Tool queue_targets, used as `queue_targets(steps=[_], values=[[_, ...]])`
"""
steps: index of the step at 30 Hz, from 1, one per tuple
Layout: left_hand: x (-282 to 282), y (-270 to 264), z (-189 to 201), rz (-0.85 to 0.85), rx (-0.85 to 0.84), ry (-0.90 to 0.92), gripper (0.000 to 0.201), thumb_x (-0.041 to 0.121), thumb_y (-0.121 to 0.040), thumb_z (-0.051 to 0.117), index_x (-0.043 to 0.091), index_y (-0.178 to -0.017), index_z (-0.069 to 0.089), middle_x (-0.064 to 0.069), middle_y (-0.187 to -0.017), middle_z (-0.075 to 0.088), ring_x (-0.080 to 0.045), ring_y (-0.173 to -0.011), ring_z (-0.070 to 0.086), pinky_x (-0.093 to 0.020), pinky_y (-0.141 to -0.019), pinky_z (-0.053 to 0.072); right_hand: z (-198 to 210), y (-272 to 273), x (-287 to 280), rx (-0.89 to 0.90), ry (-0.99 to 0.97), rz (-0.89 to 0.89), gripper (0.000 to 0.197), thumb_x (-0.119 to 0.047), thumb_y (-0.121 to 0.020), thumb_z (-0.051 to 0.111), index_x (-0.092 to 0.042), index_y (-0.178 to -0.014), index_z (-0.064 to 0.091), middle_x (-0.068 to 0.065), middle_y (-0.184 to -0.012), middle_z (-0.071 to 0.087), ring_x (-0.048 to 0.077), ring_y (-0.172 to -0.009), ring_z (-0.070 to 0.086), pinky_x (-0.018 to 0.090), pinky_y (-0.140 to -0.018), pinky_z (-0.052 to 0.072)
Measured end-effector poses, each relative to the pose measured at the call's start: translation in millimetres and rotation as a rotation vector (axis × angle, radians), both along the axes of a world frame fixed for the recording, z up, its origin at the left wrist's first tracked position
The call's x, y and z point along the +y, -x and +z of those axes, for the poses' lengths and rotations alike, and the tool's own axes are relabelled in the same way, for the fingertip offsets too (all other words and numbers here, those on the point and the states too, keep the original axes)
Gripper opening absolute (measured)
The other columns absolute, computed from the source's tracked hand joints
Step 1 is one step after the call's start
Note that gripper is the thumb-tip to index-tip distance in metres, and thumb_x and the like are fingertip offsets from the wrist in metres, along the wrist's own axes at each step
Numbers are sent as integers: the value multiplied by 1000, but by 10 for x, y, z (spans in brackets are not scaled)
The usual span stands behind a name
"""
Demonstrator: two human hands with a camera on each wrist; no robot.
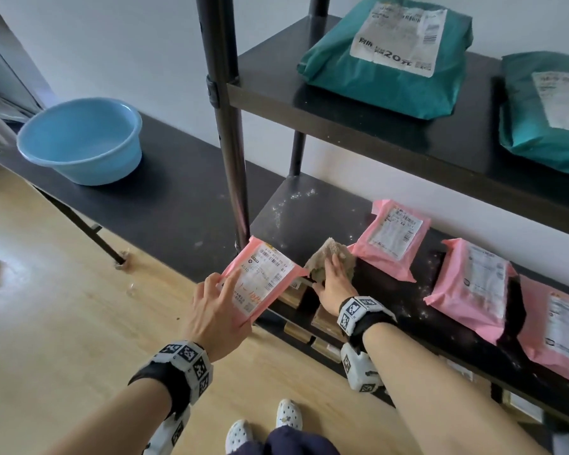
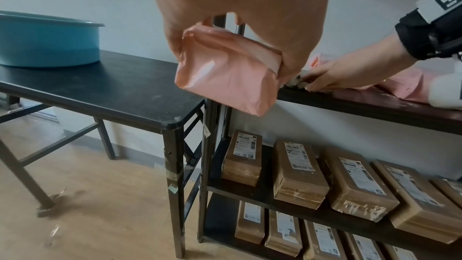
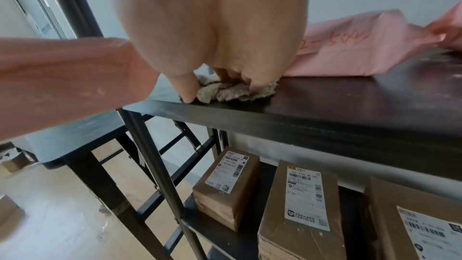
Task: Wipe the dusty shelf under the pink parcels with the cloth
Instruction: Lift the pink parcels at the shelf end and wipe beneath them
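Observation:
The dark shelf (image 1: 309,215) carries white dust specks near its back left corner. My left hand (image 1: 224,290) grips a pink parcel (image 1: 263,277) with a white label and holds it lifted off the shelf's front left corner; its plain underside (image 2: 225,74) faces the left wrist view. My right hand (image 1: 334,277) lies flat on a crumpled grey-beige cloth (image 1: 326,254) and presses it onto the shelf beside that parcel. In the right wrist view its fingertips sit on the cloth (image 3: 232,92) and the thumb touches the front edge. Three more pink parcels (image 1: 391,238) (image 1: 473,284) (image 1: 559,326) lie to the right.
A black upright post (image 1: 230,142) stands at the shelf's left front corner. Left of it, a blue basin (image 1: 79,139) sits on a black table (image 1: 165,205). Green parcels (image 1: 388,54) lie on the shelf above. Brown boxes (image 2: 300,173) fill the shelves below.

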State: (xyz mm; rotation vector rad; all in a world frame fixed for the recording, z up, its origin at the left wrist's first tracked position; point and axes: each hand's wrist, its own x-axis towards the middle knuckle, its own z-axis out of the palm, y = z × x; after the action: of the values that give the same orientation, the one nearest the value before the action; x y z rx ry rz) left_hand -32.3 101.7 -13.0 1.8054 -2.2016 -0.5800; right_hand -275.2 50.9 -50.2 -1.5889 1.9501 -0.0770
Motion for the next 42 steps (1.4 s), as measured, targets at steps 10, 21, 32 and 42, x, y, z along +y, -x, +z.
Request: queue_targets(steps=[10, 21, 32, 42], values=[[-194, 23, 33, -22, 62, 50, 88, 67, -64, 48, 20, -137, 30, -15, -121, 48, -34, -101, 50, -43, -76, 51, 119, -551, 14, 182, 18, 335, 58, -21, -101, 34, -9, -151, 7, 10, -161, -1, 27, -149, -3, 36, -121, 2], [-1057, 755, 369, -22, 20, 62, 88, 57, -70, 64, 21, -141, 26, -12, -136, 38, -31, -120, 40, -43, -95, 46, -27, 135, -378, 143, -51, 104, 63, -33, -100, 35, -20, -152, 2, 10, -160, -14, 28, -148, -8, 41, -120, 0], [-1570, 937, 436, 38, 99, 51, 86, 41, -75, 67, 16, -144, 22, -15, -131, 37, -32, -117, 37, -44, -93, 40, -203, -557, -646, -88, 70, 272, 54, -33, -97, 40, -32, -147, 21, -2, -161, -7, 21, -149, -7, 34, -120, 0], [-1772, 1012, 672, 62, 85, 79, 87, 39, -72, 70, 13, -143, 26, -13, -134, 37, -31, -121, 35, -43, -95, 41, 11, 214, -564, 81, -71, 176, 65, -34, -96, 47, -32, -150, 12, 7, -160, -15, 31, -148, -5, 41, -120, 5]])
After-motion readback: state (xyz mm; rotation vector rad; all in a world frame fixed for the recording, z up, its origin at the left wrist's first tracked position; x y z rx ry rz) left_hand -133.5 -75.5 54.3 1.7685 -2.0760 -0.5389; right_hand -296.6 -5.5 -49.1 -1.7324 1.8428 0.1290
